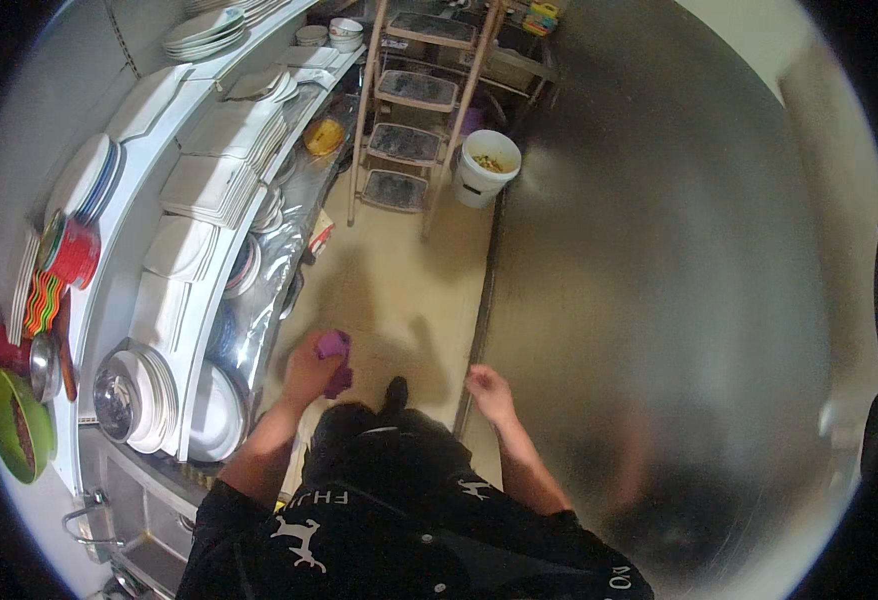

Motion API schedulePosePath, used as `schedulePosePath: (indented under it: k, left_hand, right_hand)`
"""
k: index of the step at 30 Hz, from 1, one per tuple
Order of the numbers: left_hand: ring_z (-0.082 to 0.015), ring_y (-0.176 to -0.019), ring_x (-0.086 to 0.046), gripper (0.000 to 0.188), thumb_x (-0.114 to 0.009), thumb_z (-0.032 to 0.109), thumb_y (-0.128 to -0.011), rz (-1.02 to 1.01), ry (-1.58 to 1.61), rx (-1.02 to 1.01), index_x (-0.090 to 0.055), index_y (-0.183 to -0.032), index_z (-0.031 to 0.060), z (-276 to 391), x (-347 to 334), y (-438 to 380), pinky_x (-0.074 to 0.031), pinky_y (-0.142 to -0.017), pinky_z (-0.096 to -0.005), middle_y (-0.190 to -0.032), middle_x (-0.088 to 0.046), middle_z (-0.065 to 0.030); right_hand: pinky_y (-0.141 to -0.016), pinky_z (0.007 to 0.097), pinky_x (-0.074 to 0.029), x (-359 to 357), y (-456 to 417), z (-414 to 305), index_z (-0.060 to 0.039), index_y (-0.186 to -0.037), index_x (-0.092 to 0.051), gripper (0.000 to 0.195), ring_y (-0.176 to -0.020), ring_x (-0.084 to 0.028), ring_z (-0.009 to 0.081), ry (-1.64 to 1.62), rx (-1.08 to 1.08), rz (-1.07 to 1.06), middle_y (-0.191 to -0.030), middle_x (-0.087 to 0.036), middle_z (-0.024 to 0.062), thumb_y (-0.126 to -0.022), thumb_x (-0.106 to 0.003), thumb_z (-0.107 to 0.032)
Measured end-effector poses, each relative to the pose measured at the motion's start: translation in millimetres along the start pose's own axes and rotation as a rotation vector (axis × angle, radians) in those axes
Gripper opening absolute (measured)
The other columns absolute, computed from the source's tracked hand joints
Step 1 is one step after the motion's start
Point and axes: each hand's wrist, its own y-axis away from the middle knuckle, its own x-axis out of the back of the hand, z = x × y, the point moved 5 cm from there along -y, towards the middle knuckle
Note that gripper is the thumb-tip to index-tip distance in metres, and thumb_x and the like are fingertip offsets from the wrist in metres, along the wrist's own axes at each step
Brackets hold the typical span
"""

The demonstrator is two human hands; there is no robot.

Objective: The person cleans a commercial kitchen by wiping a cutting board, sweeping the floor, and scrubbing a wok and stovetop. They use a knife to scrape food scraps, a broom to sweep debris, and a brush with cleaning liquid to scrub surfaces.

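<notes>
A crumpled purple cloth (pixel 337 375) is held in my left hand (pixel 310 369), above the floor beside the dish shelves. My right hand (pixel 490 391) is raised near the edge of a large metal panel, its fingers curled; whether they are fully closed or hold anything small does not show. Stacks of white plates (pixel 202 191) stand on the shelves to my left. In front of me is a step ladder (pixel 410 142) with dark treads, and a white bucket (pixel 478 187) with food scraps inside stands just right of it.
The smooth metal panel (pixel 634 247) fills the right side. At the lower left are a green bowl (pixel 41 427) and a metal sink (pixel 146 517) with a tap. Red tins (pixel 78 253) stand on the upper shelf. A yellow round container (pixel 325 137) sits on the foil-covered lower shelf.
</notes>
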Motion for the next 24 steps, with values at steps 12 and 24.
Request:
schedulePosePath:
  k: [12,24]
  left_hand:
    - [-0.0173,-0.060,-0.061,0.018,-0.066,0.012,-0.081,-0.018,0.701,0.305,-0.058,-0.096,0.0069,-31,-4,-253,-0.051,-0.052,-0.0331,-0.076,-0.061,-0.0063]
    - [-0.0313,-0.088,-0.065,0.036,-0.068,0.019,-0.079,-0.051,-0.009,-0.326,-0.058,-0.111,0.0054,283,-5,-652,-0.050,-0.077,-0.0370,-0.094,-0.066,-0.0172]
  right_hand:
    - [-0.083,0.0327,-0.047,33,-296,-152,-0.0037,-0.113,-0.057,0.030,-0.094,-0.058,0.0168,0.163,0.106,-0.037,-0.103,-0.062,0.0068,-0.088,-0.063,-0.019]
    - [-0.077,0.0399,-0.048,131,-419,-150,-0.0020,-0.108,-0.059,0.023,-0.089,-0.058,0.0224,0.557,0.034,0.158,-0.101,-0.060,0.0137,-0.090,-0.058,-0.016]
